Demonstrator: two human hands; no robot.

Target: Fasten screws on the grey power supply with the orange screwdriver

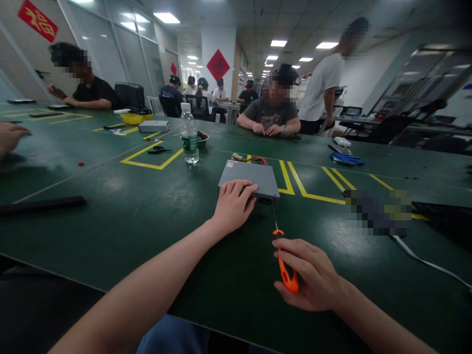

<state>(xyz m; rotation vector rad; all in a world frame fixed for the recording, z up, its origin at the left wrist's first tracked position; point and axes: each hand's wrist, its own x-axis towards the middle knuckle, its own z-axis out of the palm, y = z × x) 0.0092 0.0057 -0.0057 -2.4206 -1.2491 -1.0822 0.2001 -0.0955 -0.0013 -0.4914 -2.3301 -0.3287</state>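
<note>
A grey metal computer power supply (263, 172) lies on the green table, its cables bunched at the far side and its socket facing me. My left hand (234, 204) grips its near left edge, fingers over the top and thumb by the front face. In my right hand (308, 273) is a screwdriver (287, 273) with an orange and black handle, held between fingers and thumb. Its thin shaft points away from me, and the tip is near the front right lower corner of the power supply; I cannot tell whether it touches.
A plastic water bottle (190, 140) stands left of the power supply, with a small bowl (202, 140) behind it. A black bar (42, 205) lies at left. A blurred-out dark object (379, 214) with a white cable is at right. A person (275, 108) sits opposite.
</note>
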